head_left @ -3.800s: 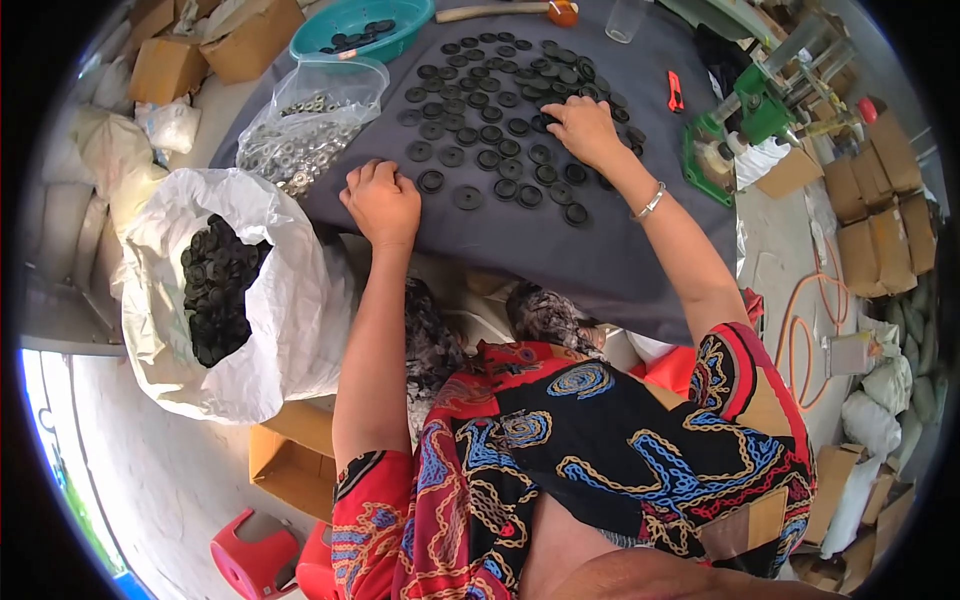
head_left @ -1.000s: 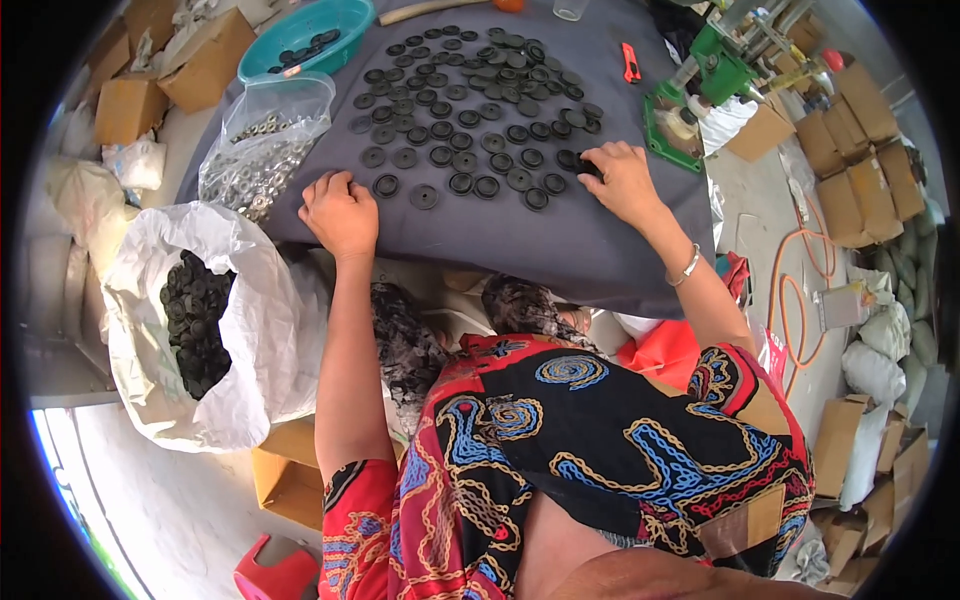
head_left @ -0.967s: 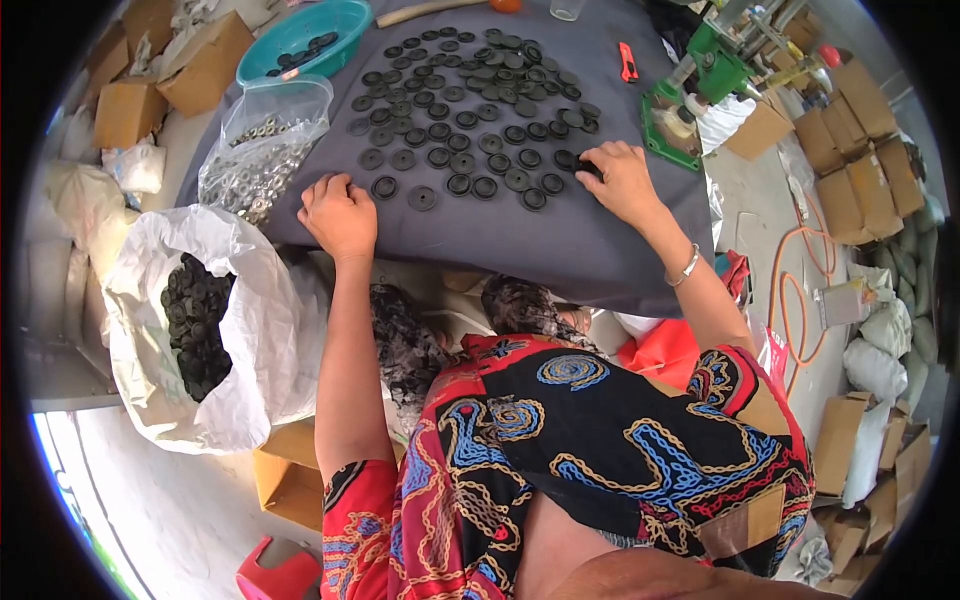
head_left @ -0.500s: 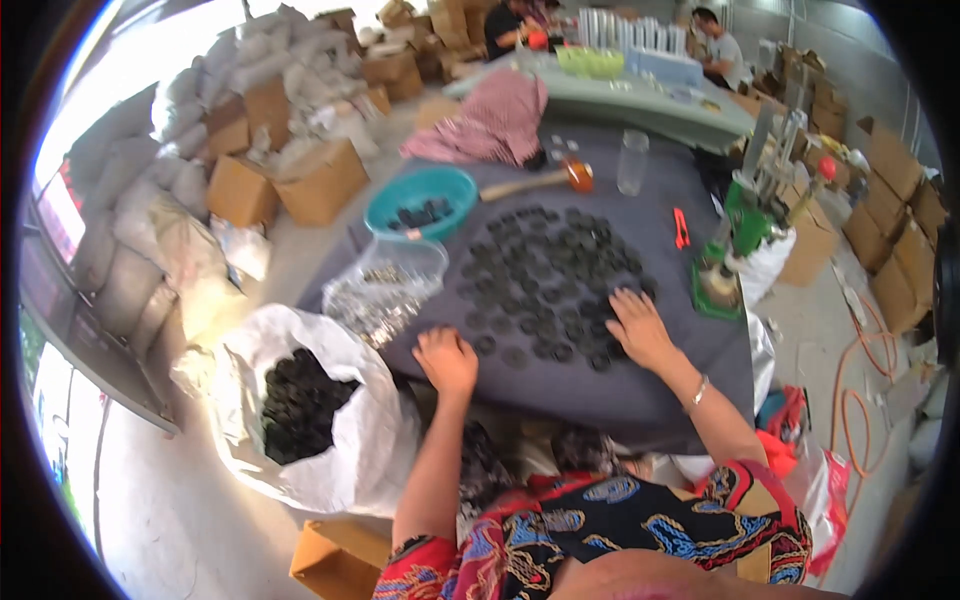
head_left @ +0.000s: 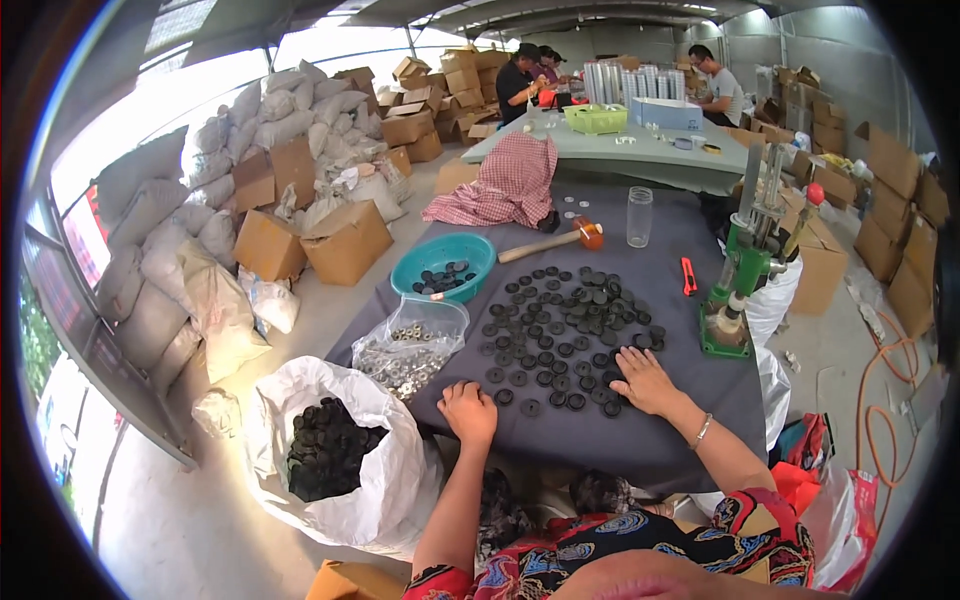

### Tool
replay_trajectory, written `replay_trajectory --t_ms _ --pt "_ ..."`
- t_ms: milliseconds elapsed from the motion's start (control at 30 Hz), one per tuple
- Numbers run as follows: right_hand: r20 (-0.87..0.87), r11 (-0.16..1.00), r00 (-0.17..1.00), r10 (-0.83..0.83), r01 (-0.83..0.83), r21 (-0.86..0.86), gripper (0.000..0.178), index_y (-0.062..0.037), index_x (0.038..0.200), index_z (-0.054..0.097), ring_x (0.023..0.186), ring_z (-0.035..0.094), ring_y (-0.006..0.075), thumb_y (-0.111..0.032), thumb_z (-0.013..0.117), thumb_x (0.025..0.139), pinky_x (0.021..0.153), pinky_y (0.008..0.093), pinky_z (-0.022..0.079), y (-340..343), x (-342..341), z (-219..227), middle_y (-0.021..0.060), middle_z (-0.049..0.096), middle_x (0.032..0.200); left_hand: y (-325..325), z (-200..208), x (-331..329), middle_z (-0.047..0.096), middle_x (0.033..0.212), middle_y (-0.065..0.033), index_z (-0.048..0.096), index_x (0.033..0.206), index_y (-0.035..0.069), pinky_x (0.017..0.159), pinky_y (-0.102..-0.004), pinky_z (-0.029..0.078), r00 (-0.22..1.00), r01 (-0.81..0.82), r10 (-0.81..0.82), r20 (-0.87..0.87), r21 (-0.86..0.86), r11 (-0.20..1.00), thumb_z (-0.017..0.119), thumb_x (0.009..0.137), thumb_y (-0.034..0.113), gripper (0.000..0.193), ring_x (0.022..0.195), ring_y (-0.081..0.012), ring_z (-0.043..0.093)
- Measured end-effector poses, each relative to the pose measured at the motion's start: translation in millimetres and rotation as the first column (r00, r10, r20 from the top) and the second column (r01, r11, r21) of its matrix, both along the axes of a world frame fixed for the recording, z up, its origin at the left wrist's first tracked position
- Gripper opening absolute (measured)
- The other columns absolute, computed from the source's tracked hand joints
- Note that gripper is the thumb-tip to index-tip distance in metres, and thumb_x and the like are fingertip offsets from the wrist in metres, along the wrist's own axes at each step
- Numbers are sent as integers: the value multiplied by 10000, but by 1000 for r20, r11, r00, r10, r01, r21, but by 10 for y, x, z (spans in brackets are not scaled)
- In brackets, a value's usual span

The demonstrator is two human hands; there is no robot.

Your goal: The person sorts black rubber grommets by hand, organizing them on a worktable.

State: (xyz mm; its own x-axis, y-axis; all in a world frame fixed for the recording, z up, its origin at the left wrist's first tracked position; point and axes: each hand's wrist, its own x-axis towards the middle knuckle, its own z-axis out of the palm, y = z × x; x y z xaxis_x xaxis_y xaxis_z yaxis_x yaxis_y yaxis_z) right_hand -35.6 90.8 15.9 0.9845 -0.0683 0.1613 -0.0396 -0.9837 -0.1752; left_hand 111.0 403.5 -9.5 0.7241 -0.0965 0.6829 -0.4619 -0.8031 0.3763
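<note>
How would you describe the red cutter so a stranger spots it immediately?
On the dark-covered table, look right, to the green press. Left of it lies the cutter: small, slim and bright red, unlike the scattered black discs.

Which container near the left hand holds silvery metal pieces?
The clear plastic bag on the dark grey cloth, lying between the round teal plastic basin and the large white sack; those two show black discs.
</note>
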Motion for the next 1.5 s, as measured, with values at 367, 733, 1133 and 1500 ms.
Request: replay_trajectory --t_ms 367,733,1133,1500 --pt "79 999 997 26 -24 -27 722 32 1411 380 1406 285 343 -532 400 960 1159 484 182 10 -10 14 216 341 1491 -14 58 6 670 943 -51 683 829 73 863 -431 394 1000 5 -6 -25 -15 1000 633 706 85 133 980 -278 564" --pt "22 999 999 26 -25 -44 750 30 1422 361 1423 255 333 -566 349 966 1169 495 152 62 -60 -24 200 323 1506 -6 -14 -14 669 961 -44 682 834 75 879 -427 394 1000 -1 2 -19 13 1000 636 702 95 141 1000 -273 558" --pt "234 993 971 45 -17 -119 677 38 1377 420 1392 317 327 -493 435 957 1164 498 167 133 -165 181 198 389 1465 0 -6 5 669 954 -50 685 835 69 865 -420 399 1000 -2 2 0 -6 1000 633 700 88 145 981 -276 567" --pt "90 998 995 -45 48 -34 624 26 1370 432 1386 318 345 -451 442 967 1159 494 186 126 -547 31 214 376 1466 -24 -18 43 667 971 -66 673 822 52 879 -432 383 1000 21 -22 -21 -24 999 631 702 87 132 1002 -278 563"
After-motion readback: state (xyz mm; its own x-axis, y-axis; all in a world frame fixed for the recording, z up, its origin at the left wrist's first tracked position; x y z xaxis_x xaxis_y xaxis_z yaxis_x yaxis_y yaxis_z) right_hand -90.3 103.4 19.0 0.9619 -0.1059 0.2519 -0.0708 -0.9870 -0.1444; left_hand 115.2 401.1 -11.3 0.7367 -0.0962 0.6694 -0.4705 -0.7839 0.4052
